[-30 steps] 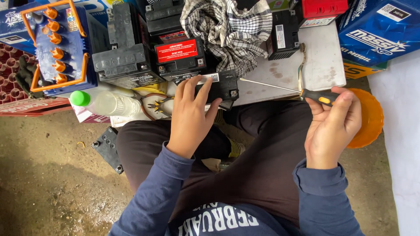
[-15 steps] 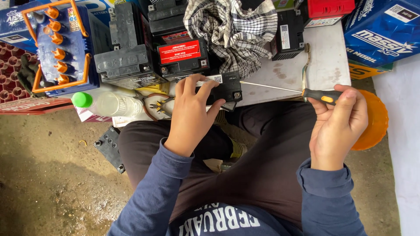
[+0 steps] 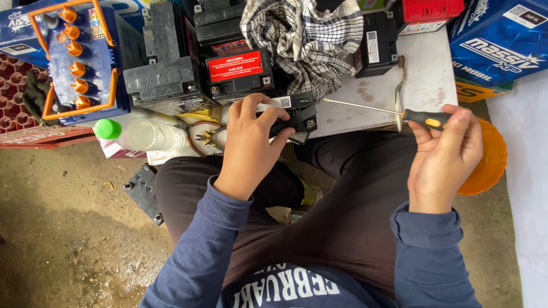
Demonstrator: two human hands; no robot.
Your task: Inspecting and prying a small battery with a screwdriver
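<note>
Compared with the frame a second ago, the screwdriver (image 3: 394,112) is being held flatter and higher, its handle having been raised off the lap toward the edge of the white board (image 3: 422,80), and its thin metal shaft is now being pointed across toward the small black battery (image 3: 291,114) instead of slanting down from it. The left hand (image 3: 248,148) has barely been moved and is still being pressed onto that battery. The battery is being kept at the near edge of the white board, just below the checked cloth (image 3: 302,43) and just beside the red-topped battery (image 3: 238,71). It is being covered from above by the left fingers (image 3: 251,105), which are being spread a little and curled over its top, with the thumb being laid along its near side, so that only its right end and its white label strip are being left in view. The screwdriver's black and orange handle is being pinched by the right hand (image 3: 442,157), with the fingers (image 3: 451,128) being folded together over it and the thumb being set beneath. The shaft's tip is being held just beside the battery's right end, near the cloth; whether it is touching cannot be told. To the left of the small black battery, a clear bottle with a green cap (image 3: 137,132) is lying on its side.
</note>
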